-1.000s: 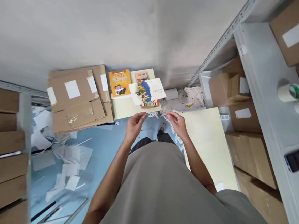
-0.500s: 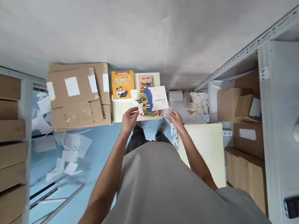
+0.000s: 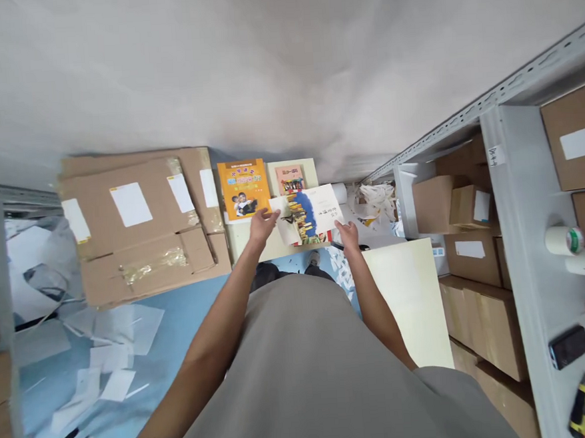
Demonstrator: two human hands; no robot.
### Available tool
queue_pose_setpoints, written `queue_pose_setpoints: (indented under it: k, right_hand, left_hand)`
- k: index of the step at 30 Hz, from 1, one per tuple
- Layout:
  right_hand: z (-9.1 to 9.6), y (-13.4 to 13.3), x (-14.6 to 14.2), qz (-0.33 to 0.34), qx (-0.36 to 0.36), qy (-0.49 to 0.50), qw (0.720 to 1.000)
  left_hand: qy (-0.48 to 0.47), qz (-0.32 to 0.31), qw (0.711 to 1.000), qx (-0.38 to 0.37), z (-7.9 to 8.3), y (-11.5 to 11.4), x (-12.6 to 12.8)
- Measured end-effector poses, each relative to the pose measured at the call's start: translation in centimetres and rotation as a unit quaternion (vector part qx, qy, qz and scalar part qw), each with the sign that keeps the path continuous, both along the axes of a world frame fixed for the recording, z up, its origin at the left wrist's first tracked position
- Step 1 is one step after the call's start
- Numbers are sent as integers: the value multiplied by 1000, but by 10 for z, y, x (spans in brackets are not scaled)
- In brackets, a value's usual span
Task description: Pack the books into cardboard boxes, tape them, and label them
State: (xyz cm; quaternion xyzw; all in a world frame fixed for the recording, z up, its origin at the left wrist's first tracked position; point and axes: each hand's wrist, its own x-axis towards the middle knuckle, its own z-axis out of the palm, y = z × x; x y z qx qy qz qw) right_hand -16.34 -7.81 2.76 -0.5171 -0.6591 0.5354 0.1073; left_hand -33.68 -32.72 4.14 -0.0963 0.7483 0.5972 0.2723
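Observation:
A white book (image 3: 310, 214) with a blue and yellow picture on its cover lies sideways between my hands. My left hand (image 3: 263, 226) has its fingers closed at the book's left edge. At the lower right corner, my right hand (image 3: 347, 234) pinches the book with thumb and fingers. Beneath it, partly covered, is a pinkish book (image 3: 289, 172) with a colourful picture. To the left lies an orange book (image 3: 245, 194) showing children reading. These books rest on a pale yellow table (image 3: 248, 241).
Flattened cardboard boxes (image 3: 137, 223) are stacked at the left. A pale board (image 3: 402, 291) sits by my right arm. Shelves with cartons (image 3: 485, 329) stand right, with tape rolls (image 3: 564, 240), a phone (image 3: 568, 347) and a box cutter (image 3: 580, 407). Paper sheets (image 3: 114, 358) litter the blue floor.
The view has shifted, showing more of the right shelf. The white book has tilted slightly, its right end higher. My right hand has closed on its corner, and my left is against its edge.

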Motion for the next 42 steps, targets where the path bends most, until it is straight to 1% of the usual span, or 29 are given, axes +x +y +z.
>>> queue_pose_setpoints:
  k: [1, 3, 5, 6, 8, 10, 11, 13, 15, 16, 17, 19, 22, 23, 25, 28, 31, 35, 39, 42]
  right_hand:
    - [6, -4, -6, -19, 11, -2, 1000]
    - [21, -14, -19, -27, 32, 12, 999]
    - [41, -26, -32, -29, 52, 46, 997]
    - [51, -35, -40, -28, 56, 74, 995]
    - [69, -61, -60, 2, 39, 129, 991]
    - [80, -98, -85, 71, -1, 146, 987]
    - [81, -119, -100, 112, -22, 138, 984]
    - [77, -164, -132, 192, -51, 116, 973]
    - [65, -206, -167, 254, -66, 107, 959]
    - [58, -224, -184, 275, -69, 104, 953]
    - [50, -240, -201, 289, -72, 101, 949]
    - [34, -265, -233, 297, -76, 90, 948]
    - [14, -287, -273, 300, -65, 57, 950]
    - [8, -291, -283, 301, -56, 41, 951]
    - [-2, -296, -298, 303, -34, 14, 952]
    - [-14, -297, -308, 291, -6, -11, 957]
    - [-21, -296, -310, 279, 11, -25, 960]
    - [-23, -298, -307, 286, 7, -20, 958]
    - [-21, -301, -304, 265, -3, -31, 964]
    - [-19, -302, -305, 255, -11, -27, 966]
  left_hand:
    - [-26, 8, 1000, -3, 2, 1, -3]
    - [-41, 4, 999, 11, 8, -2, -11]
    - [-39, 2, 998, 46, 15, -16, -18]
    - [-37, 6, 997, 70, 18, -29, -22]
    - [-31, 17, 992, 122, 23, -62, -28]
    - [-24, 29, 987, 156, 26, -104, -33]
    - [-24, 37, 986, 163, 26, -126, -35]
    - [-31, 62, 985, 160, 24, -170, -38]
    - [-43, 79, 987, 134, 19, -211, -42]
    - [-44, 77, 990, 112, 15, -230, -45]
    - [-40, 67, 993, 83, 11, -247, -48]
    - [-7, 38, 999, 3, 2, -279, -55]
    - [86, 6, 989, -118, -10, -311, -66]
    - [113, -4, 983, -141, -14, -318, -70]
    - [144, -28, 977, -157, -19, -325, -77]
    - [152, -54, 976, -145, -25, -326, -84]
    - [151, -57, 979, -124, -31, -325, -88]
    - [144, -55, 982, -112, -41, -329, -91]
    - [144, -56, 981, -119, -51, -335, -93]
    - [147, -68, 978, -128, -54, -337, -96]
